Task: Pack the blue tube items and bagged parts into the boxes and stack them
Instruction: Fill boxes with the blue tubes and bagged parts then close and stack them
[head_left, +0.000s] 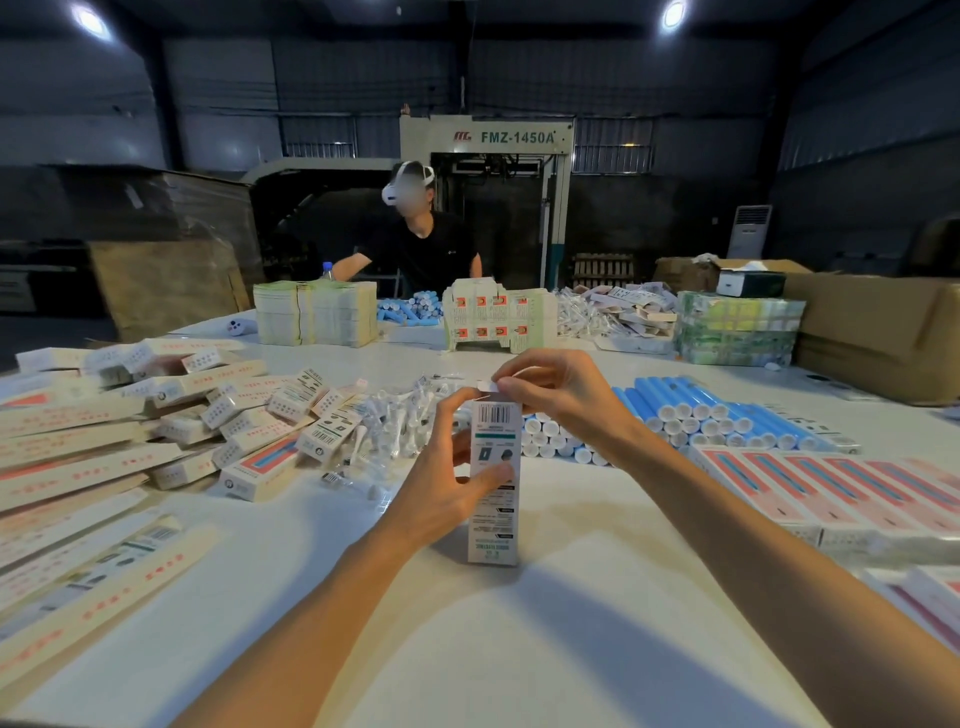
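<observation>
Box stands upright, near centre; left hand grips its side, right hand pinches the top flap. Closing step, I reckon; next, tuck flap in squarely.

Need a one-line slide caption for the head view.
Left hand grips an upright box while the right hand pinches its top flap, blue tubes piled behind.

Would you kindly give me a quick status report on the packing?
Left hand grips upright box. Right hand pinches its top flap. Blue tubes piled just behind, not blocking.
</observation>
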